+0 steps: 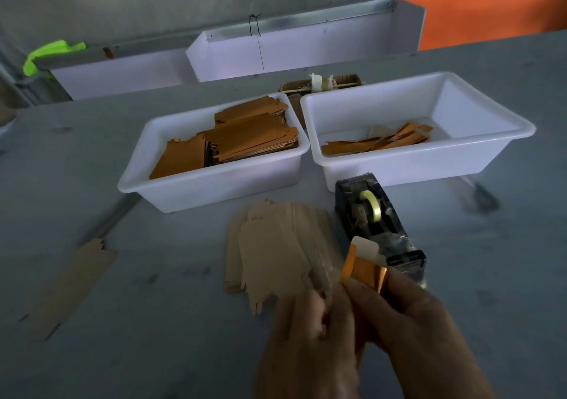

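The right hand (408,316) curls round the lower end of a small gold-faced carton (363,268), thumb laid across its front. The left hand (306,334) pinches its left side, holding it just above the bench (153,276) beside the tape dispenser (377,224). The carton looks light, thin and easily creased, with a slick foil face, so the folded edges seem safer to grip than the open white flap. Its lower half is hidden by the hands, and the left fingertips are blurred.
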Demonstrator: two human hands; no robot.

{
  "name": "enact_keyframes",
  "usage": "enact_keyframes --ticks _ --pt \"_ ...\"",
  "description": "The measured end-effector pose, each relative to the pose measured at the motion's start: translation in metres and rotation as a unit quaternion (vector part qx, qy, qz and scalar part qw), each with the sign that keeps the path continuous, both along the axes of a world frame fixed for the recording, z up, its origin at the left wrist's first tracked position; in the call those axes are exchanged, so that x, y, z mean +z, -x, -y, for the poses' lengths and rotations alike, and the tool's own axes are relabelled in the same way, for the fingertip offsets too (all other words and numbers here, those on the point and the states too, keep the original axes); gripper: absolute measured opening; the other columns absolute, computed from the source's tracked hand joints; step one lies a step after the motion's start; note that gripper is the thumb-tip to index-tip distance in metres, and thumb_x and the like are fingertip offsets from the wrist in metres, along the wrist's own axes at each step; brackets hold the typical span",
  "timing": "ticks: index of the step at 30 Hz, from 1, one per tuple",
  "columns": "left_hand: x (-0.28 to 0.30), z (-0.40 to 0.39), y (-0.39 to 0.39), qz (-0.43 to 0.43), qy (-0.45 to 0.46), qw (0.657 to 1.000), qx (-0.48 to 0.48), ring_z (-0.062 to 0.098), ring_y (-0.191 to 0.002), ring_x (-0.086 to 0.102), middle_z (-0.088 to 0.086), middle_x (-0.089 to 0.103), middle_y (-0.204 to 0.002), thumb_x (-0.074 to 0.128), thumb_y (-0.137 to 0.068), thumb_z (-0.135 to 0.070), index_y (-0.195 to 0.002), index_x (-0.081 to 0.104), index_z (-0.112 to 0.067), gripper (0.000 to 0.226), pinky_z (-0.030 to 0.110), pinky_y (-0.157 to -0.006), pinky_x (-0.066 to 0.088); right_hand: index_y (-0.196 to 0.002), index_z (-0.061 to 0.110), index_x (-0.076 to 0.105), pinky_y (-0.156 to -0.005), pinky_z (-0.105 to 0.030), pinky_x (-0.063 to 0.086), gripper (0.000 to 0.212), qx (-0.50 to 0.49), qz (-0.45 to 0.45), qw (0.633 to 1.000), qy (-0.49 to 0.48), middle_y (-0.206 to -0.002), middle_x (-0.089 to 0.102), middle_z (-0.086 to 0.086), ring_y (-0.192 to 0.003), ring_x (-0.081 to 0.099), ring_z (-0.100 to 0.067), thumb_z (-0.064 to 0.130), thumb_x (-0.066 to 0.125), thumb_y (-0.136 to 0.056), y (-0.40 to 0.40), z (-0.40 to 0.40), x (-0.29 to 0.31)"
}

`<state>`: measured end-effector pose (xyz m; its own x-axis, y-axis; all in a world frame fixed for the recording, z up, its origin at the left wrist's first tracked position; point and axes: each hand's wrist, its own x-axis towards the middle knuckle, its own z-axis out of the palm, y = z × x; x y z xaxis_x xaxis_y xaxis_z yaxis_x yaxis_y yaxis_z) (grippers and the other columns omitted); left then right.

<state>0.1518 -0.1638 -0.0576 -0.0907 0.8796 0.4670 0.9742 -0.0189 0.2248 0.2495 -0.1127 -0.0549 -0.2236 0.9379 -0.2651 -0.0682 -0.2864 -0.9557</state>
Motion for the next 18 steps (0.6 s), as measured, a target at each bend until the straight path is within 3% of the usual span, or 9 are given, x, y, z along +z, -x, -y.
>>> enact_keyframes --ticks 2,4,5,6,7,10,12,16,18 --pt "0.002 0.001 0.008 0.234 0.065 0.97 0.002 0.006 -0.071 0.055 -0.012 0.06 -0.068 0.071 -0.075 -0.019 -0.089 0.07 -0.044 0.029 0.007 -0.051 0.043 -0.077 0.024 0.075 -0.071 -0.036 0.057 0.01 0.003 -0.019 1.0 0.0 -0.072 0.072 -0.009 -0.071 0.07 -0.021 0.017 0.067 -0.075 -0.001 -0.001 0.0" --pt "0.01 -0.002 0.017 0.52 0.144 0.84 0.049 0.001 -0.056 0.061 -0.007 0.07 -0.068 0.084 -0.067 -0.018 -0.084 0.069 -0.039 0.031 0.014 -0.05 0.046 -0.079 0.024 0.075 -0.075 -0.038 0.057 0.015 0.013 -0.034 0.999 -0.009 -0.073 0.071 -0.008 -0.075 0.068 -0.024 0.027 0.066 -0.068 -0.002 -0.001 0.003" --pt "0.015 -0.005 0.023 0.602 0.193 0.773 0.052 0.006 -0.05 0.061 -0.002 0.071 -0.067 0.086 -0.06 -0.022 -0.079 0.072 -0.03 0.025 0.02 -0.046 0.046 -0.079 0.024 0.074 -0.077 -0.039 0.057 0.019 0.016 -0.035 0.999 -0.014 -0.072 0.07 -0.007 -0.074 0.067 -0.024 0.031 0.065 -0.065 -0.002 -0.001 0.005" --pt "0.02 -0.006 0.028 0.639 0.232 0.733 0.035 0.011 -0.047 0.061 0.002 0.071 -0.065 0.083 -0.052 -0.03 -0.074 0.073 -0.023 0.025 0.023 -0.044 0.045 -0.079 0.025 0.074 -0.075 -0.037 0.057 0.021 0.014 -0.033 0.999 -0.017 -0.071 0.069 -0.008 -0.073 0.066 -0.024 0.034 0.064 -0.063 -0.002 -0.001 0.005" --pt "0.023 -0.008 0.031 0.644 0.247 0.724 0.016 0.013 -0.047 0.06 0.004 0.071 -0.064 0.078 -0.05 -0.036 -0.072 0.074 -0.021 0.027 0.023 -0.043 0.044 -0.079 0.025 0.073 -0.072 -0.033 0.057 0.022 0.011 -0.03 0.999 -0.02 -0.072 0.068 -0.008 -0.073 0.066 -0.023 0.036 0.063 -0.062 -0.002 -0.002 0.005" --pt "0.025 -0.013 0.029 0.603 0.228 0.765 0.008 0.006 -0.045 0.056 0.0 0.07 -0.06 0.076 -0.07 -0.028 -0.071 0.074 -0.031 0.004 0.019 -0.043 0.042 -0.075 0.026 0.073 -0.056 -0.019 0.052 0.02 0.01 0.002 0.999 -0.034 -0.071 0.068 -0.005 -0.067 0.065 -0.015 0.037 0.064 -0.061 -0.003 -0.002 0.007" --pt "0.021 -0.016 0.024 0.588 0.219 0.779 0.004 0.003 -0.044 0.054 -0.003 0.066 -0.055 0.07 -0.081 -0.018 -0.069 0.073 -0.034 0.021 0.017 -0.044 0.041 -0.074 0.028 0.073 -0.054 -0.016 0.051 0.015 0.018 0.047 0.997 -0.057 -0.069 0.069 -0.002 -0.065 0.064 -0.013 0.038 0.066 -0.065 -0.004 -0.003 0.012" --pt "0.015 -0.024 0.014 0.632 0.194 0.75 0.005 0.01 -0.059 0.062 0.001 0.069 -0.062 0.066 -0.084 -0.017 -0.071 0.073 -0.03 0.02 0.023 -0.058 0.051 -0.08 0.04 0.069 -0.057 -0.01 0.045 0.022 -0.086 0.206 0.955 -0.195 -0.075 0.068 0.011 -0.067 0.061 0.004 0.059 0.065 -0.071 -0.032 -0.019 0.02" --pt "0.012 -0.029 0.009 0.666 0.181 0.723 0.011 0.012 -0.06 0.061 0.0 0.067 -0.062 0.062 -0.085 -0.017 -0.073 0.071 -0.018 0.016 0.025 -0.06 0.051 -0.079 0.041 0.07 -0.062 -0.015 0.044 0.005 -0.146 0.245 0.935 -0.21 -0.077 0.068 0.013 -0.072 0.059 0.009 0.045 0.069 -0.077 -0.052 -0.035 0.02"
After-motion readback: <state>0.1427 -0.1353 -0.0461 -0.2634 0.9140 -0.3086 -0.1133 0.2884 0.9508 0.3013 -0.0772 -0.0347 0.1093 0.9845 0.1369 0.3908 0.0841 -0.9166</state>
